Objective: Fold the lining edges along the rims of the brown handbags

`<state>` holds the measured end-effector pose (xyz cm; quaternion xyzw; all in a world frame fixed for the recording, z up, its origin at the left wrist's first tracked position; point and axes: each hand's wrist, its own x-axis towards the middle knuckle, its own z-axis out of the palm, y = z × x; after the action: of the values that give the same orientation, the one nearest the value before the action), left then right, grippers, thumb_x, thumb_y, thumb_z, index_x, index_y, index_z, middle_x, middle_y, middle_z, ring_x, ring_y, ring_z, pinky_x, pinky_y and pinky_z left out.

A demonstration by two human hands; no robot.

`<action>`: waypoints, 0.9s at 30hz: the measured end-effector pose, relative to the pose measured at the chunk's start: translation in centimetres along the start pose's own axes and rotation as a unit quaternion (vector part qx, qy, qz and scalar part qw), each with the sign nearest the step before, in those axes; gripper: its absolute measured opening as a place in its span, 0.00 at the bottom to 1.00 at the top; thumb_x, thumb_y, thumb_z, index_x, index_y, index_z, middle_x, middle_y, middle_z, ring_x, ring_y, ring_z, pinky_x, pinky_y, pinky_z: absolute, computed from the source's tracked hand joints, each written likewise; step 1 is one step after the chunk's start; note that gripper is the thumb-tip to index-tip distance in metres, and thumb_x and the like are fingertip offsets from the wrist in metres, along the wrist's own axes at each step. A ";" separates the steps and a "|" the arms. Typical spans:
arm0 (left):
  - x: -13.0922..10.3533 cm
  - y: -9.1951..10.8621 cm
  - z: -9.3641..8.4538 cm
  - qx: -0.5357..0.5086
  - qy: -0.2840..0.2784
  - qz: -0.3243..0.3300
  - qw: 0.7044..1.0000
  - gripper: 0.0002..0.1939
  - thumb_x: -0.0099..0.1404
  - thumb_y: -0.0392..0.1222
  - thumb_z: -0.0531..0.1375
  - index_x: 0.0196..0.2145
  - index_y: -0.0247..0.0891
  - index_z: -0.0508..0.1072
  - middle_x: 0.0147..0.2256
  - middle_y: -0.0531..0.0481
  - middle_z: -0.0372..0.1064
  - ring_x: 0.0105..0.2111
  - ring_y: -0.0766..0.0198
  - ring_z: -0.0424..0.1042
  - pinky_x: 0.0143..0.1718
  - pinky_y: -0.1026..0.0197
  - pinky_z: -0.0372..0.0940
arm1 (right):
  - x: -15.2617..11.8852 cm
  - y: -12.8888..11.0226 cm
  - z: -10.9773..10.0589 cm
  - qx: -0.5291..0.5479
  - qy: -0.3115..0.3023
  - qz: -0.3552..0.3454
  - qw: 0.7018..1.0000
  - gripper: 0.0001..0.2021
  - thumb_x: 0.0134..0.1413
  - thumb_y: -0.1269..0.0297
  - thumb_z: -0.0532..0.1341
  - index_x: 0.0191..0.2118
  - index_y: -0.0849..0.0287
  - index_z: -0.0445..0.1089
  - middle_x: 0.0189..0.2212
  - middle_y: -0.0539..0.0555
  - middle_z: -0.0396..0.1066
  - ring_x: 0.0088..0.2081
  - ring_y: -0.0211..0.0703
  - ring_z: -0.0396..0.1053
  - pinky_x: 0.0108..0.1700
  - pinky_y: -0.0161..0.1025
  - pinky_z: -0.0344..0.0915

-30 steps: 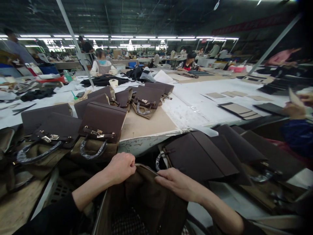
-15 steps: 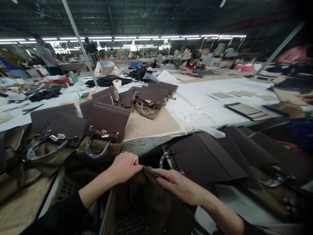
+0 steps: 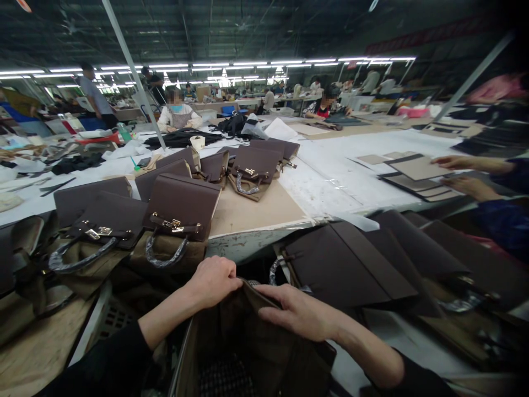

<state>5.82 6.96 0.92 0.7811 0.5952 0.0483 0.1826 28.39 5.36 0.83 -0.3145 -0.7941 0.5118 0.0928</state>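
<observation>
Low in the middle of the head view is a dark brown bag piece, its lining facing up. My left hand pinches its upper edge between closed fingers. Just to the right, my right hand has the same edge between thumb and fingers. A dark brown handbag with gold hardware and a plastic-wrapped handle lies beyond my left hand. Another dark brown bag rests beyond my right hand. Inside the piece, a checked patch shows near the bottom.
More brown bags lie on the white-covered table. At the right, another person's hands hold a beige panel. A plastic crate stands at the lower left. Two people sit across the table.
My right hand has shifted slightly left along the edge, its thumb side a little more raised. The other person's hands at the right have moved left with the beige panel.
</observation>
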 end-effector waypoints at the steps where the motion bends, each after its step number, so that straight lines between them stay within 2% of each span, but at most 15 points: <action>1: 0.0 0.1 0.0 -0.001 -0.002 -0.001 1.000 0.13 0.57 0.49 0.58 0.20 0.41 0.70 0.25 0.49 0.73 0.29 0.57 0.71 0.29 0.59 0.51 | 0.6 0.1 0.1 -0.030 0.009 0.007 0.999 0.12 0.60 0.59 0.57 0.44 0.57 0.72 0.35 0.50 0.75 0.35 0.43 0.69 0.35 0.35 0.61; 3: 0.0 0.2 -0.1 -0.004 -0.003 -0.002 1.000 0.13 0.57 0.49 0.59 0.20 0.40 0.70 0.24 0.49 0.73 0.28 0.57 0.70 0.28 0.59 0.50 | 2.0 0.5 0.5 -0.112 0.049 0.027 0.992 0.10 0.58 0.58 0.59 0.35 0.59 0.71 0.30 0.51 0.73 0.31 0.42 0.67 0.33 0.36 0.57; 6: -0.2 0.2 -0.2 -0.009 -0.003 -0.007 1.000 0.13 0.57 0.50 0.59 0.20 0.40 0.70 0.24 0.49 0.73 0.28 0.58 0.70 0.28 0.59 0.50 | 3.7 1.2 1.2 -0.203 0.105 0.044 0.972 0.14 0.58 0.60 0.59 0.23 0.59 0.63 0.20 0.49 0.63 0.25 0.37 0.60 0.28 0.37 0.49; 9: -0.4 -0.1 -0.3 -0.018 -0.004 -0.010 1.000 0.13 0.57 0.50 0.59 0.20 0.40 0.71 0.24 0.50 0.73 0.28 0.59 0.71 0.28 0.60 0.51 | 4.3 1.6 1.4 -0.182 0.102 0.026 0.978 0.18 0.61 0.60 0.54 0.21 0.59 0.56 0.16 0.45 0.54 0.21 0.34 0.52 0.26 0.38 0.45; 16: -0.4 -0.4 -0.3 -0.026 -0.015 -0.004 1.000 0.11 0.56 0.49 0.60 0.21 0.41 0.72 0.25 0.52 0.74 0.29 0.60 0.71 0.28 0.61 0.53 | 4.2 2.3 1.1 -0.076 0.072 -0.003 0.995 0.20 0.63 0.56 0.52 0.21 0.59 0.55 0.17 0.44 0.51 0.22 0.33 0.50 0.25 0.36 0.47; 20: 0.2 -0.1 -0.3 -0.026 -0.031 0.004 0.999 0.12 0.56 0.50 0.59 0.21 0.41 0.72 0.24 0.52 0.72 0.28 0.60 0.70 0.27 0.61 0.51 | 3.1 2.3 0.3 0.009 0.028 0.041 0.999 0.23 0.63 0.48 0.51 0.24 0.59 0.61 0.19 0.46 0.55 0.24 0.35 0.53 0.25 0.36 0.49; 23: 0.6 -0.1 -0.3 -0.028 -0.036 0.010 0.999 0.15 0.57 0.52 0.59 0.20 0.40 0.70 0.23 0.51 0.71 0.28 0.59 0.69 0.28 0.60 0.51 | 0.5 2.3 -0.6 0.113 -0.009 0.058 0.992 0.25 0.62 0.43 0.50 0.31 0.61 0.69 0.25 0.49 0.65 0.28 0.39 0.61 0.29 0.37 0.57; 27: 0.7 -0.6 -0.1 -0.021 -0.037 0.001 0.999 0.16 0.58 0.53 0.58 0.20 0.41 0.69 0.24 0.51 0.71 0.28 0.59 0.69 0.27 0.60 0.51 | -4.5 2.8 -1.1 0.244 0.031 0.127 0.961 0.34 0.63 0.38 0.41 0.47 0.60 0.73 0.39 0.57 0.76 0.41 0.49 0.71 0.42 0.43 0.65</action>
<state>5.48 7.74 0.72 0.7791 0.5859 0.0316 0.2208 33.54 4.31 -0.36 -0.3963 -0.5952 0.6876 0.1260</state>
